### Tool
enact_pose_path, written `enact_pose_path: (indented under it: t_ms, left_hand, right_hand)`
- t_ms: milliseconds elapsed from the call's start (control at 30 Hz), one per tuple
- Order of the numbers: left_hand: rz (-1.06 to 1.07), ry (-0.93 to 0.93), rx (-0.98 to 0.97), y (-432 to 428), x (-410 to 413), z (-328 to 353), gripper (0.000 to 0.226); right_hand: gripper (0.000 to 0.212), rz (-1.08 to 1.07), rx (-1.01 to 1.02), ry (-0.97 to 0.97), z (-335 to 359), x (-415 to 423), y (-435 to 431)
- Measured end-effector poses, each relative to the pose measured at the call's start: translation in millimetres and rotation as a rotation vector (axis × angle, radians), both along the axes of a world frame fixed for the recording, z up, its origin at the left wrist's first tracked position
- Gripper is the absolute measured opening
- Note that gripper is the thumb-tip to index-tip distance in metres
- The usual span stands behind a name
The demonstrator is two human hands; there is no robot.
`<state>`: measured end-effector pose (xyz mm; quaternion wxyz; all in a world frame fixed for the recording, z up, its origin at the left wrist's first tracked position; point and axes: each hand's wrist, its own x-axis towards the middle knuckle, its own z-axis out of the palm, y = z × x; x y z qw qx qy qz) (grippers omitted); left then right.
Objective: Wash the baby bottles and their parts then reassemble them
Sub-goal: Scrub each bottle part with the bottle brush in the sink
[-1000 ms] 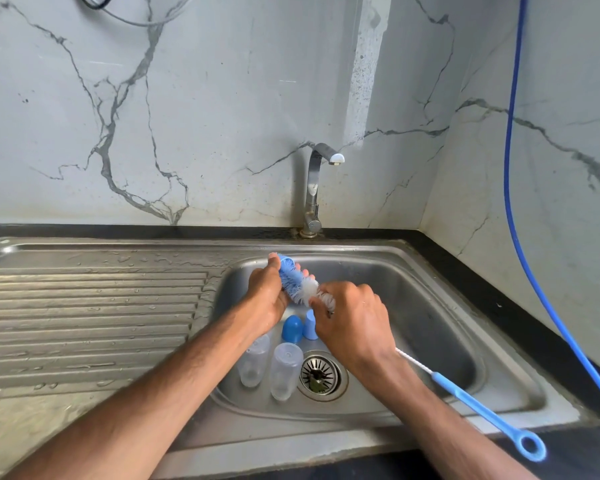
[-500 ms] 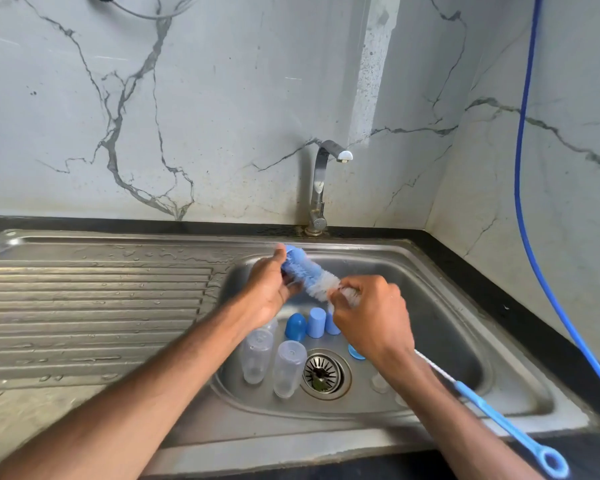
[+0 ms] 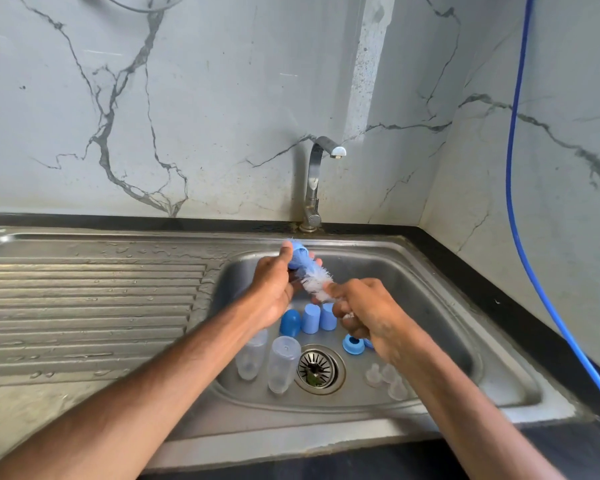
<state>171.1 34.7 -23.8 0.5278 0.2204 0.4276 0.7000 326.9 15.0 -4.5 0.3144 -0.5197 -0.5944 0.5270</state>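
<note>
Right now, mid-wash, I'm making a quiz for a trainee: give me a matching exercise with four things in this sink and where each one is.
Things:
1. clear bottles
2. clear teats
3. blue ring
4. bottle brush

Places:
A. gripped by the right hand, bristles in the blue part held by the left hand
B. right of the drain, nearest the front
C. left of the drain
D. right of the drain, behind the teats

Pairs: 1-C; 2-B; 3-D; 4-A
</note>
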Motion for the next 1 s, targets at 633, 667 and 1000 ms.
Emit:
enact_pose_path:
  t_ms: [633, 667, 1000]
  left_hand:
    - [0.022, -0.075, -0.048, 1.8, -7.4, -2.2, 0.037]
    - [0.000, -0.049, -0.043, 1.8, -4.1, -1.7, 0.036]
    - [-0.035, 0.050, -0.052, 3.2, -15.3, -8.0, 0.057]
  right_hand:
    - [0.028, -0.155, 0.501, -0.412, -5.4, -5.5, -10.4]
    - [0.030, -0.144, 0.350, -0.249, -4.7, -0.6, -6.3]
    - [0.035, -0.099, 0.604, -0.663, -10.8, -1.9, -8.1]
